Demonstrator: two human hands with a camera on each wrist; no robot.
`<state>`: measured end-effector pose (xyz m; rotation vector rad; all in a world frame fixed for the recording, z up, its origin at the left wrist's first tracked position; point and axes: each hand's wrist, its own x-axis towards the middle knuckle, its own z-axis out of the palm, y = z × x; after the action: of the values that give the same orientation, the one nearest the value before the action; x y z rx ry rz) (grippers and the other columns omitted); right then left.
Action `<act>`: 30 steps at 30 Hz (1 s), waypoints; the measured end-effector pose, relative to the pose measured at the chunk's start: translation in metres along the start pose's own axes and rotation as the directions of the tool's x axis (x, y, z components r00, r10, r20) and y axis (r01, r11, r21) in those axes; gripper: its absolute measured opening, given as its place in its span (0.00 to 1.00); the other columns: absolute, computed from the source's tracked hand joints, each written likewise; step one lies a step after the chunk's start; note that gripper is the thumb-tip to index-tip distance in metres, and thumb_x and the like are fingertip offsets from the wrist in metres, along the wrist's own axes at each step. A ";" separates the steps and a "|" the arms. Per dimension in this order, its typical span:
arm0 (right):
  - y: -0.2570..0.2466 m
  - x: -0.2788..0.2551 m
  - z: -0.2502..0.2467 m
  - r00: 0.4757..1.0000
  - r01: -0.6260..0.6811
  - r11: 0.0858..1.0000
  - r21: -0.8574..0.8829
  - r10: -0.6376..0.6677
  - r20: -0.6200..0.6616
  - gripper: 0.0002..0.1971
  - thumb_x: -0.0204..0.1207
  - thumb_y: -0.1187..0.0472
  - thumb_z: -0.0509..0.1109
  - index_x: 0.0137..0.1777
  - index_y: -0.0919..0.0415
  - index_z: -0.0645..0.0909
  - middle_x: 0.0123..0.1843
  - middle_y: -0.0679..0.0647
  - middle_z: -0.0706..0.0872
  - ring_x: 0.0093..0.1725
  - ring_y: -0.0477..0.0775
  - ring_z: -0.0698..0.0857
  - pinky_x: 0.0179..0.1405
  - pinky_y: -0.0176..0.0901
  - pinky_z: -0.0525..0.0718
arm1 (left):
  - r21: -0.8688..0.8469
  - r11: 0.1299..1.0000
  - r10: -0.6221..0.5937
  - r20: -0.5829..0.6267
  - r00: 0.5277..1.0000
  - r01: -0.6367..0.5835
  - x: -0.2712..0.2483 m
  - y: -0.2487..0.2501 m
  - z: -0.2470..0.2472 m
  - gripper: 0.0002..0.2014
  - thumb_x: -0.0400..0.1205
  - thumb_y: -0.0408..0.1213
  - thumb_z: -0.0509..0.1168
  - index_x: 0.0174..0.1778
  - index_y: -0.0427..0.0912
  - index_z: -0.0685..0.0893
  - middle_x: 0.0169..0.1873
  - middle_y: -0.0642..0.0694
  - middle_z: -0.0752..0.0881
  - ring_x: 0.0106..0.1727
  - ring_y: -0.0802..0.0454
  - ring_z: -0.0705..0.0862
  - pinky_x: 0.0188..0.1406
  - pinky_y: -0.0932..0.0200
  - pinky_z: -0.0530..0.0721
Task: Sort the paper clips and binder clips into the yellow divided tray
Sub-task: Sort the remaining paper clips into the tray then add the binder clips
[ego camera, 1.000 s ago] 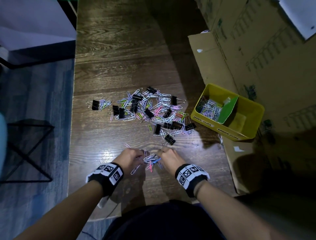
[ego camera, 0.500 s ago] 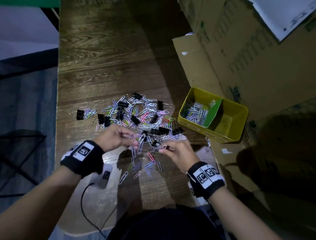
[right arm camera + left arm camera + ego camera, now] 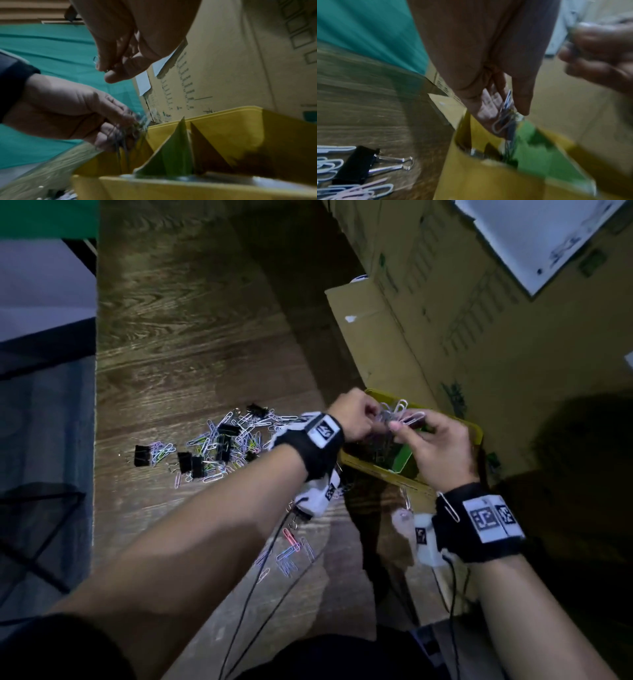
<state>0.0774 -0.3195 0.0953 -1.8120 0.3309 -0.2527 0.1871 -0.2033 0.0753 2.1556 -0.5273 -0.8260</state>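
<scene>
Both hands, previously low over the wooden table [image 3: 191, 344], are now raised above the yellow plastic divided tray [image 3: 478, 433]; a bunch of wire paper clips [image 3: 399, 414] is pinched by the left hand [image 3: 352, 416] and the right hand [image 3: 435, 446].

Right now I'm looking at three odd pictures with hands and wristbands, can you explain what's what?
No machine here: a person wears a head camera and one on each wrist. The big picture looks down from the head; the others look along each hand. The left hand and right hand each pinch a bunch of paper clips over the yellow divided tray, above the compartment left of its green divider. More paper clips and black binder clips lie on the wooden table.
</scene>
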 end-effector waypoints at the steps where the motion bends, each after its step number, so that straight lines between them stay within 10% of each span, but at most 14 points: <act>1: 0.005 0.008 -0.001 1.000 -0.019 0.999 -0.046 0.018 -0.024 0.10 0.71 0.68 0.75 0.40 0.50 0.84 0.33 0.40 0.89 0.34 0.41 0.87 0.42 0.44 0.87 | 0.139 0.990 -0.028 0.006 1.000 0.027 0.004 0.000 0.008 0.06 0.74 0.35 0.70 0.41 0.36 0.86 0.37 0.36 0.86 0.42 0.42 0.84 0.38 0.61 0.73; 6: 0.030 0.040 -0.004 0.992 -0.093 0.845 -0.527 0.124 0.023 0.08 0.73 0.56 0.74 0.49 0.56 0.88 0.42 0.58 0.90 0.50 0.62 0.85 0.54 0.56 0.83 | 0.238 0.969 -0.077 0.037 0.996 0.066 0.005 -0.009 0.015 0.11 0.78 0.38 0.65 0.54 0.40 0.86 0.49 0.37 0.88 0.54 0.41 0.83 0.48 0.63 0.76; 10: 0.032 0.055 0.014 0.942 -0.113 0.696 -0.710 0.301 0.146 0.08 0.75 0.59 0.73 0.51 0.62 0.86 0.45 0.59 0.88 0.50 0.59 0.84 0.54 0.49 0.82 | -0.352 0.930 -0.115 -0.019 0.993 0.101 -0.018 -0.032 0.001 0.08 0.81 0.34 0.64 0.52 0.37 0.85 0.42 0.40 0.89 0.45 0.46 0.88 0.48 0.52 0.87; 13: 0.028 0.055 0.028 0.879 -0.097 0.583 -0.806 0.430 0.205 0.15 0.75 0.62 0.73 0.61 0.63 0.83 0.60 0.64 0.84 0.59 0.62 0.83 0.61 0.51 0.81 | -0.488 0.866 -0.168 -0.075 0.983 0.110 -0.048 -0.057 -0.017 0.05 0.81 0.31 0.63 0.49 0.37 0.84 0.41 0.38 0.88 0.40 0.47 0.88 0.42 0.53 0.88; 17: 0.019 0.044 0.036 0.878 -0.067 0.574 -0.816 0.422 0.225 0.21 0.77 0.60 0.71 0.70 0.58 0.77 0.68 0.66 0.79 0.66 0.62 0.79 0.66 0.50 0.76 | -0.333 0.926 -0.238 -0.151 0.959 0.177 -0.103 -0.111 -0.036 0.05 0.81 0.34 0.64 0.46 0.37 0.84 0.35 0.41 0.87 0.31 0.53 0.85 0.31 0.60 0.83; 21: 0.006 0.013 0.048 0.934 0.120 0.687 -0.717 0.166 0.316 0.12 0.76 0.59 0.71 0.59 0.57 0.84 0.57 0.59 0.87 0.54 0.55 0.85 0.64 0.48 0.78 | 0.063 0.969 -0.215 -0.246 0.945 0.237 -0.169 -0.173 -0.033 0.06 0.80 0.31 0.65 0.43 0.45 0.86 0.37 0.43 0.89 0.34 0.49 0.84 0.35 0.60 0.77; 25: 0.011 -0.043 0.077 0.761 0.314 0.733 -0.603 0.186 0.622 0.04 0.74 0.54 0.71 0.42 0.51 0.86 0.42 0.50 0.87 0.41 0.49 0.84 0.46 0.50 0.85 | 0.140 0.912 -0.336 -0.287 0.897 0.386 -0.233 -0.209 0.007 0.11 0.72 0.42 0.64 0.48 0.44 0.85 0.40 0.41 0.88 0.41 0.41 0.85 0.43 0.58 0.81; 28: 0.037 -0.085 0.101 0.582 0.352 0.606 -0.714 0.456 0.674 0.14 0.75 0.46 0.70 0.56 0.51 0.79 0.56 0.53 0.84 0.53 0.54 0.84 0.55 0.48 0.83 | 0.093 0.885 -0.425 -0.237 0.873 0.456 -0.262 -0.216 0.048 0.26 0.68 0.56 0.65 0.60 0.47 0.78 0.50 0.44 0.80 0.48 0.43 0.84 0.50 0.54 0.83; 30: 0.057 -0.107 0.114 0.552 0.346 0.540 -0.767 0.544 0.632 0.27 0.73 0.45 0.71 0.69 0.55 0.69 0.70 0.57 0.74 0.66 0.59 0.78 0.63 0.51 0.78 | 0.116 0.874 -0.437 -0.235 0.868 0.472 -0.265 -0.207 0.068 0.30 0.69 0.56 0.67 0.67 0.50 0.72 0.56 0.46 0.75 0.55 0.46 0.80 0.57 0.53 0.80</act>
<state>0.0105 -0.1928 0.0102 -2.6040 -0.2031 1.1308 -0.0257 0.0498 -0.0159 2.5365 0.0307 -0.8152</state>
